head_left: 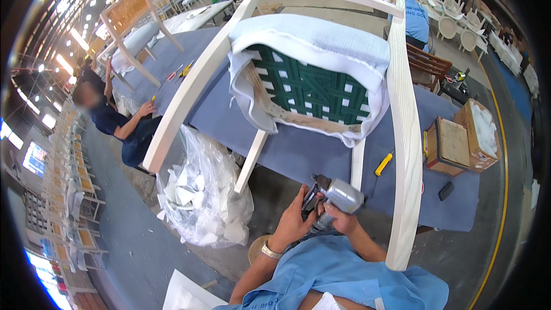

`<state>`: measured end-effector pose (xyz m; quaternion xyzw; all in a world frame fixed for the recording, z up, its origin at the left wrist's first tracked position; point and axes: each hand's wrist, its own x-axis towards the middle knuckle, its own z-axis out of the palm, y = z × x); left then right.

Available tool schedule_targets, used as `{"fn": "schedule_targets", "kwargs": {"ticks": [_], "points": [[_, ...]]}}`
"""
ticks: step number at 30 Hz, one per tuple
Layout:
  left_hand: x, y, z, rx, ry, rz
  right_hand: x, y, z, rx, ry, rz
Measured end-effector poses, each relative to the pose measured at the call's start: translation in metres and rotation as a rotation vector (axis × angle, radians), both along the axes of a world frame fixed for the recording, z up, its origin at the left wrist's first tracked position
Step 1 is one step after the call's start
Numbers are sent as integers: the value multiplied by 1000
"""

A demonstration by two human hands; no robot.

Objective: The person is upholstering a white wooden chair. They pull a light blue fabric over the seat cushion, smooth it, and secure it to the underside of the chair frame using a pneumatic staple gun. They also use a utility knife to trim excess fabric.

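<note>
Close in front of my body I hold a grey pneumatic staple gun (344,196). My right hand (342,221) is wrapped round its handle. My left hand (295,218), with a metal watch (271,250) at the wrist, is closed about the gun's magazine side. Beyond the gun, a pale wooden chair (404,138) lies tipped on the table, its legs toward me. Green woven webbing (310,86) shows on the underside of its seat. Light blue fabric (321,31) with white padding wraps the seat, its loose edges hanging over the seat frame. The gun is apart from the chair.
A blue-grey table (287,155) carries a yellow-handled screwdriver (383,164), a wooden box (450,142), a cardboard box (479,132) with white stuffing and a small black object (445,191). A clear bag of scraps (201,195) stands left. A co-worker (123,123) sits beside another chair (135,37).
</note>
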<state>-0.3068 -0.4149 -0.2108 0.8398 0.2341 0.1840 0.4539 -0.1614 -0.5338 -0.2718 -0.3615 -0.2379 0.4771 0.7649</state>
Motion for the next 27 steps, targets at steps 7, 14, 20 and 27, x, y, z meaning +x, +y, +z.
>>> {"fn": "schedule_targets", "kwargs": {"ticks": [7, 14, 20, 27], "points": [[6, 53, -33, 39, 98, -111, 22, 14, 1, -375, -421, -262], [-87, 250, -51, -7, 283, 138, 23, 53, 1, -471, -442, -578], [-164, 470, 48, 277, 17, 282, 19, 127, 20, -384, -294, -977], [-91, 542, 253, 656, -222, 103, 47, 171, 172, -27, -508, -1344]]}}
